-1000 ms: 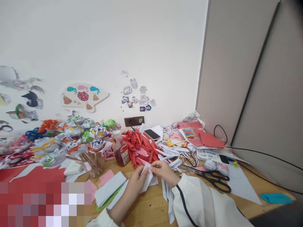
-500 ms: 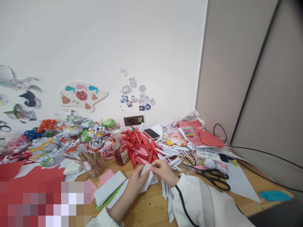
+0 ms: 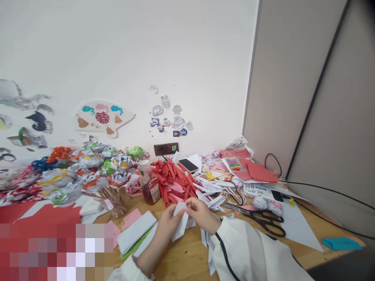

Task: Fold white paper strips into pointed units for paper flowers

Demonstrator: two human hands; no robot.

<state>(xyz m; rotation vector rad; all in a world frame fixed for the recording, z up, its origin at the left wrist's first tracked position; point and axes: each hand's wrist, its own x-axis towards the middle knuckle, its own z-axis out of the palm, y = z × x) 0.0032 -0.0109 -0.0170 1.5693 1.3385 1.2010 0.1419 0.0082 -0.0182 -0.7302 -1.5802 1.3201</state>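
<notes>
Both my hands hold one folded white paper piece (image 3: 180, 220) just above the wooden desk (image 3: 187, 257). My left hand (image 3: 167, 225) pinches its left side and my right hand (image 3: 202, 214) pinches its top right corner. Just behind the hands lies a heap of folded red paper strips (image 3: 172, 181), with a smaller pile of folded white strips (image 3: 212, 193) to its right. A stack of white paper sheets (image 3: 136, 232) lies left of my left hand, and more white strips (image 3: 209, 249) lie under my right sleeve.
A bottle of red liquid (image 3: 149, 183) stands behind my left hand. Paper flowers on sticks (image 3: 96, 171) fill the left. Black scissors (image 3: 266, 220), a phone (image 3: 188, 165), red sheets (image 3: 258, 171), cables and a teal paper (image 3: 341, 244) lie to the right, beside a grey partition.
The white piece has shifted slightly between my fingers and now hangs lower under my hands. The hands stay in nearly the same place.
</notes>
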